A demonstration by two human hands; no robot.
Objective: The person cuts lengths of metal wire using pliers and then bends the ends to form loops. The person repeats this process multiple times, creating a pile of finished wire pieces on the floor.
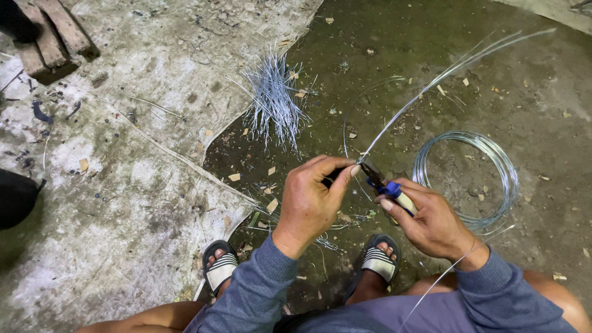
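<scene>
My left hand (pixel 311 197) pinches a bundle of thin steel wires (pixel 431 83) between thumb and fingers; the wires run up and to the right from the pinch point. My right hand (pixel 428 222) grips pliers (pixel 387 188) with blue and white handles. The dark jaws of the pliers meet the wires right beside my left thumb. One thin wire trails back over my right wrist toward my body.
A pile of short cut wire pieces (pixel 274 102) lies on the ground ahead. A coil of wire (pixel 493 157) lies to the right. My sandalled feet (pixel 222 265) rest on dirty concrete. Bricks (pixel 52 34) sit at top left, a dark object (pixel 15 197) at the left edge.
</scene>
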